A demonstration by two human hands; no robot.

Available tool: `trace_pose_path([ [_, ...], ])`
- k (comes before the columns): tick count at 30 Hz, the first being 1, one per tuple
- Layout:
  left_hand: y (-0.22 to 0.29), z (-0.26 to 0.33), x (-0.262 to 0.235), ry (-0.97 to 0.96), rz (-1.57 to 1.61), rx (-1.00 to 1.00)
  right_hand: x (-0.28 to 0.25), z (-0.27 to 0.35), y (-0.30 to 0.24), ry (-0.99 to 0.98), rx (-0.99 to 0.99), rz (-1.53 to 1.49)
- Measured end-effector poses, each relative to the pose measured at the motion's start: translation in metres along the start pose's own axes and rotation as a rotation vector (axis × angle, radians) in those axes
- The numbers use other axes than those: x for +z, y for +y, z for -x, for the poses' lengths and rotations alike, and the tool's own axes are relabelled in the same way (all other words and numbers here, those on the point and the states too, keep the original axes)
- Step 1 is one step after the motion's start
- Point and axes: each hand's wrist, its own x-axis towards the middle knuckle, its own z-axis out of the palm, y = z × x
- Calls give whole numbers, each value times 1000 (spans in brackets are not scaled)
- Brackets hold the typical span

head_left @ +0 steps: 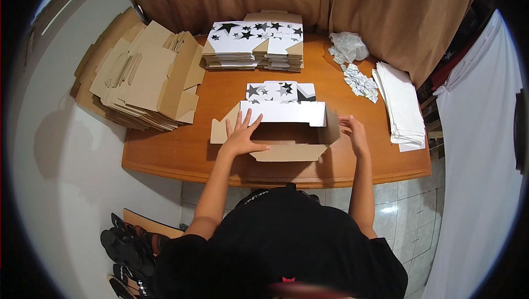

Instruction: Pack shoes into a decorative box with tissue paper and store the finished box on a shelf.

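A partly folded cardboard box [286,152] stands near the table's front edge, its brown inside showing and its flaps raised. The white back panel [284,113] is upright, and behind it lies the lid part [271,91], printed with black and grey stars. My left hand [240,138] spreads its fingers over the box's left end, with the thumb toward the front flap. At the right end, my right hand [355,135] has its fingers stretched toward the outside of the side flap [333,128]; whether they press on it is hard to see. Neither hand grasps anything visible.
Flat star-printed boxes [253,51] are stacked at the back. A tall pile of brown folded cardboard [146,79] leans at the left. On the right are a clear plastic bag [350,47], small white packets [361,83] and a stack of white sheets [401,106].
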Motion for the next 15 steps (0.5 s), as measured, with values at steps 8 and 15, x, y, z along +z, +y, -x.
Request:
trace_pose_path([
  [8, 5, 1, -5, 30, -1, 10, 62, -28, 30, 51, -407, 784],
  [15, 1, -2, 2, 96, -10, 33, 80, -32, 17, 63, -388, 940],
])
